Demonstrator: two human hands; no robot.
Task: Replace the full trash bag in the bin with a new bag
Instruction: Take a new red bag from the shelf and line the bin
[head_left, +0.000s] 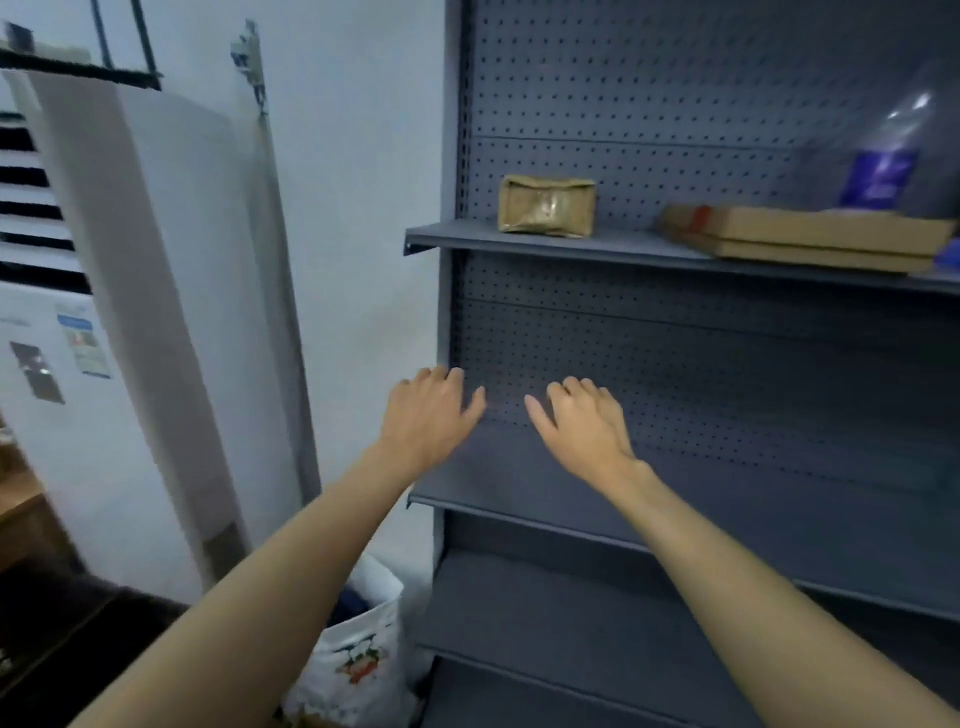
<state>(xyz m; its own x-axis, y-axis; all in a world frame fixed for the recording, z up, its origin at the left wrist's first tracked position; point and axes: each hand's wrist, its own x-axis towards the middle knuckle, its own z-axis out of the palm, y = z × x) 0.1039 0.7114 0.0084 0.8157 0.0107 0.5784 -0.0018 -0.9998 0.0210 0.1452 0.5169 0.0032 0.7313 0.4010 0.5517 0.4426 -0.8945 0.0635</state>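
Note:
Both of my arms stretch forward toward a grey metal shelving unit (675, 364). My left hand (428, 410) and my right hand (582, 421) hover side by side, palms down, fingers apart, over the middle shelf (519, 483). Neither hand holds anything. A white bag with a coloured print (358, 654), filled with things, stands on the floor left of the unit, below my left forearm. No bin is in view.
On the upper shelf (571, 241) lie a crumpled tan packet (545, 205), flat cardboard boxes (800, 236) and a clear bottle with a blue label (883, 171). A white appliance (104, 338) stands against the wall at left, with dark flooring (67, 649) at the bottom left.

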